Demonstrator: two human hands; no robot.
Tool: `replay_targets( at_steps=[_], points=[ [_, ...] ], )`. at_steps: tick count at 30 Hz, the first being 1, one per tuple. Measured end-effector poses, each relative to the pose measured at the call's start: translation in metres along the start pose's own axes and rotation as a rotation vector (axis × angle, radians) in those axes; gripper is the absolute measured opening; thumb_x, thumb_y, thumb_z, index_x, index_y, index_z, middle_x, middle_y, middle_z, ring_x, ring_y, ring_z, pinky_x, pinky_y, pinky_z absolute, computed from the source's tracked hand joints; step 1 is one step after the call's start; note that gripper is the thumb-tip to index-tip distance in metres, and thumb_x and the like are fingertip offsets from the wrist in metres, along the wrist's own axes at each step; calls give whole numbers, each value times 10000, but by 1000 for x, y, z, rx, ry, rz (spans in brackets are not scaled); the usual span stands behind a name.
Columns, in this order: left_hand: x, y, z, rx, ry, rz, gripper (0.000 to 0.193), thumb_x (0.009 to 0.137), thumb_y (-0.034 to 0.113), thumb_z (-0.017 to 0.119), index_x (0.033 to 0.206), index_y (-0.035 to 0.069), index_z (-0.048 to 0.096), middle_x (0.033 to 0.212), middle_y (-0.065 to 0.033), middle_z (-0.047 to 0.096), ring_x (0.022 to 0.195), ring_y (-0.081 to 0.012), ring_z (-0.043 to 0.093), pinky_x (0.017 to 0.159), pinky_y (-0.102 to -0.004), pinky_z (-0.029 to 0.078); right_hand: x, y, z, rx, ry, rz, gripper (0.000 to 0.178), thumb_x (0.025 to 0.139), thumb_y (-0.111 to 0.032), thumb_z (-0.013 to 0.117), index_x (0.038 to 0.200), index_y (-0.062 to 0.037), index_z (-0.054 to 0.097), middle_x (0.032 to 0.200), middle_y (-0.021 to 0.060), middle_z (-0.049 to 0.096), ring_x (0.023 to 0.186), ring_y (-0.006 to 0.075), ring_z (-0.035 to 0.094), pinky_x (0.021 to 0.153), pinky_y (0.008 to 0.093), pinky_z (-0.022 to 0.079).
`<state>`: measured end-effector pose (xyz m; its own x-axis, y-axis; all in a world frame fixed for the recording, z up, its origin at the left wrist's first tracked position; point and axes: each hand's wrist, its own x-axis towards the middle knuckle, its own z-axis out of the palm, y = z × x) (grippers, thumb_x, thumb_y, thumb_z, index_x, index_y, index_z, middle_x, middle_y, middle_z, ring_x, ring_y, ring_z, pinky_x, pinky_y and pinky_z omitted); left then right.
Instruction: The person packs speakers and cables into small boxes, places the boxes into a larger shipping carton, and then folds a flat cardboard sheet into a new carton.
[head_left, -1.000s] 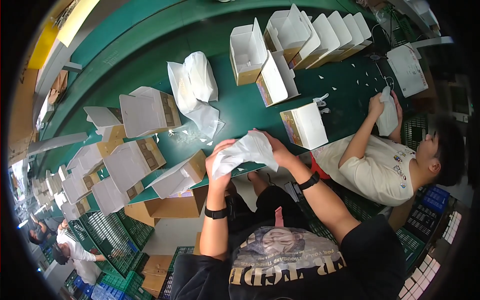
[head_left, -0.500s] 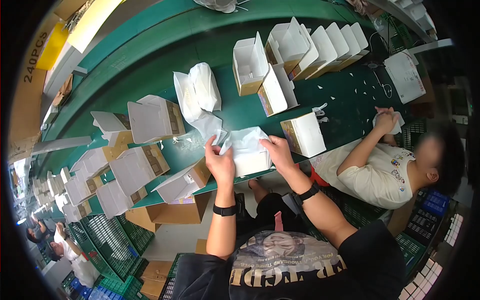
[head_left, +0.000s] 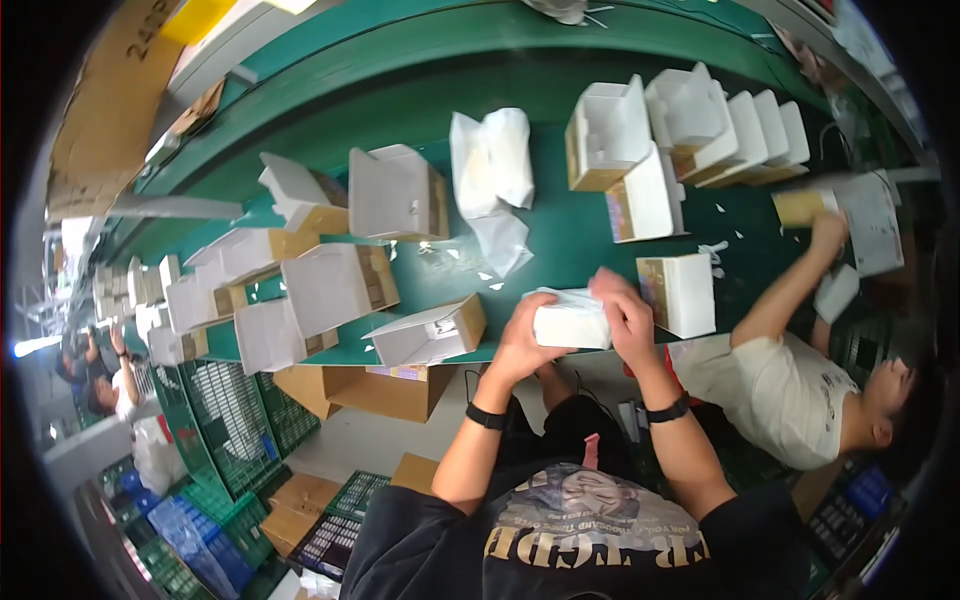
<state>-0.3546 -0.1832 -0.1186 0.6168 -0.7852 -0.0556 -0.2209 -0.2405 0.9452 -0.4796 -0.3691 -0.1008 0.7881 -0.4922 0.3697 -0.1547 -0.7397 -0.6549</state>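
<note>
Between my hands, at the front edge of the green table, is a white box-shaped pack in thin, whitish plastic film. My left hand grips its left end, with the thumb along the top edge. At the right end my right hand holds the pack and the film, its raised fingers smeared by motion. Beyond them lie white plastic bags with pale contents. Just right of my right hand stands a white and brown carton. An open carton lies to the left of my left hand.
Several open cartons stand at left, and more at the back right. White scraps and a small white cable lie on the green table. A co-worker at right reaches over the table. Green crates stand below left.
The film, held up and spread before, now lies folded down close to the pack. My hands have closed in on its ends. The co-worker's arm has reached farther out; the whole view has shifted.
</note>
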Motion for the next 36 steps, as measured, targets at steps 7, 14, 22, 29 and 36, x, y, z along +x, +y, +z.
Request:
replay_targets(
  at_steps=[7,14,22,29,36],
  points=[
    [4,-27,-2,-36,-23,171,734,620,248,908,1210,41,524,1192,-142,600,1109,-288,599,950,-378,479,-35,8,-1,524,-394,381,666,876,-461,629,1324,14,494,1366,214,520,1294,329,489,1080,419,371],
    [-42,14,-32,-327,-211,-175,703,704,349,861,1226,13,530,1128,-204,655,1043,-289,656,898,-385,508,-36,-41,-28,329,-536,267,847,765,-502,757,1365,21,467,1386,214,510,1311,329,482,1090,397,362],
    [-135,70,-125,-486,-135,-346,631,866,270,722,1349,-41,459,1272,-130,591,1192,-207,544,1038,-342,409,-51,-191,-9,665,-497,686,610,864,-351,680,1319,15,503,1202,158,626,1126,218,590,992,346,435],
    [-114,23,-198,-433,-23,-339,604,972,263,577,1437,-46,348,1389,-164,500,1284,-246,473,1086,-340,353,27,-233,64,598,-584,550,509,993,-335,511,1357,18,468,1206,161,633,1091,245,609,971,341,444],
    [-101,32,-200,-457,20,-425,560,1031,280,451,1473,-37,313,1423,-159,470,1285,-239,464,1101,-309,309,29,-207,94,495,-614,699,571,1039,-419,386,1358,45,479,1235,173,634,1097,245,608,974,334,442]
  ],
)
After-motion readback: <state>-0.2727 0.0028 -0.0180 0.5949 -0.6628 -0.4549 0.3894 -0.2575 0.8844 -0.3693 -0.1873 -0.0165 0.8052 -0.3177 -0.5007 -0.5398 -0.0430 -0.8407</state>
